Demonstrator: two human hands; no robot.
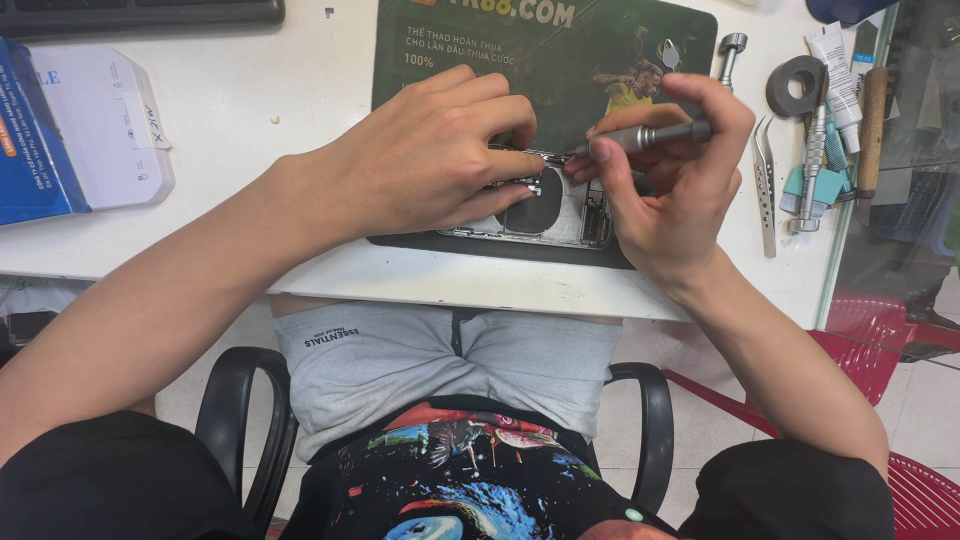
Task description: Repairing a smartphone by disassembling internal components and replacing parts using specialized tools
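Observation:
An opened phone (pixel 560 212) with its inner parts showing lies on a dark green printed mat (pixel 480 50) on the white table. My left hand (pixel 430 150) rests on top of the phone, fingers pressing down on its left and middle part. My right hand (pixel 670 170) grips a slim metal screwdriver (pixel 650 134) held nearly level, its tip pointing left at the phone's upper edge near my left fingertips. Much of the phone is hidden under both hands.
Metal tweezers (pixel 765 180), another screwdriver (pixel 814 160), a dark ring-shaped roll (pixel 795 85), a white tube (pixel 838 75) and a wooden-handled tool (pixel 873 120) lie at the right. A blue and white box (pixel 70 130) sits left, a keyboard (pixel 140 14) at the back. Red plastic stool (pixel 880 340) at right.

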